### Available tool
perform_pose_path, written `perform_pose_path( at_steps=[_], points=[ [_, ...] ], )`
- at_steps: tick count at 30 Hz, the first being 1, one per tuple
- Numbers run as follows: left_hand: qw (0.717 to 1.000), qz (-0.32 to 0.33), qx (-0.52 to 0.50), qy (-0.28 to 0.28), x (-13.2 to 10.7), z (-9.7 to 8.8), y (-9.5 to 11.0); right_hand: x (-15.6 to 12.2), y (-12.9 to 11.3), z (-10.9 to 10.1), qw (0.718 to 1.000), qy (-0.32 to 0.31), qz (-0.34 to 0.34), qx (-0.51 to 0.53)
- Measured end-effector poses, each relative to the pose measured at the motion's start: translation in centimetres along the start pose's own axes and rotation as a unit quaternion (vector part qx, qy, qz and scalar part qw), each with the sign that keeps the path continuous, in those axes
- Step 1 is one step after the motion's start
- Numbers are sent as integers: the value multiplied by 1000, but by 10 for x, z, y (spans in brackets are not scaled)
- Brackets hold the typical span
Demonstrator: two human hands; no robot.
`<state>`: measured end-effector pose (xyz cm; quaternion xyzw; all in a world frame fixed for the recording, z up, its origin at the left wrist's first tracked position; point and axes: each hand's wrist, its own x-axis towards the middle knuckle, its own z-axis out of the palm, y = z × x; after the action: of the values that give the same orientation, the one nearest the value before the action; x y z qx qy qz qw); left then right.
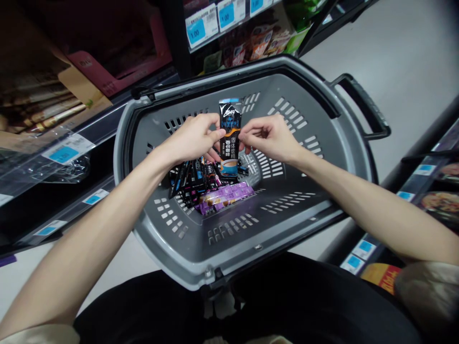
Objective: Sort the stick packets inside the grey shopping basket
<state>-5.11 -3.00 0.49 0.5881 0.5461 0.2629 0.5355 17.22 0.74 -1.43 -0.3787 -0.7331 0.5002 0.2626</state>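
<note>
A black drink-mix sachet (230, 136) with a cup picture stands upright between both my hands, over a grey plastic shopping basket (287, 224). My left hand (195, 138) pinches its left edge with closed fingers. My right hand (268, 136) pinches its right edge the same way. Below the sachet, on the basket floor, lie several more black sachets (191, 179) and purple packets (225, 197) in a loose heap.
The basket's black handle (362, 102) sticks out at the upper right. Store shelves with blue price tags (201, 24) and snack packs stand behind the basket, and more shelving (430, 186) runs along the right. Pale floor lies at the upper right. My dark-clothed lap is below.
</note>
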Motion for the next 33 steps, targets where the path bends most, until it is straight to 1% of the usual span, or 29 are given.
perform_pose_path(
  at_steps=[3, 7, 10, 18, 21, 24, 26, 28, 31, 33],
  points=[
    [1000, -5, 4, 14, -1, 1, 2, 0, -1, 1, 1000, 2, 6, 14],
    [998, -44, 19, 42, -2, 2, 5, -1, -2, 2, 1000, 1, 8, 25],
    [998, -47, 24, 25, -2, 3, 7, -1, -2, 3, 1000, -7, 5, 29],
    [1000, -14, 25, 6, -2, 2, 5, 0, 0, 3, 1000, -23, -8, 19],
    [999, -22, 27, 2, -2, 2, 6, 0, -2, 3, 1000, -25, -9, 11],
    [1000, -21, 22, -6, -2, 2, 5, -1, -5, 4, 1000, -20, 6, 2],
    [1000, -11, 8, 2, -1, 2, 4, -1, -7, 5, 1000, -15, 22, -1],
    [1000, 4, -6, 21, 0, 3, 2, -2, -8, 5, 999, -9, 35, 1],
    [998, 24, -13, 50, 2, 4, -1, -1, -8, 5, 999, -3, 38, 7],
    [998, 25, -13, 62, 2, 4, -2, -1, -8, 5, 999, -4, 35, 10]
  ],
)
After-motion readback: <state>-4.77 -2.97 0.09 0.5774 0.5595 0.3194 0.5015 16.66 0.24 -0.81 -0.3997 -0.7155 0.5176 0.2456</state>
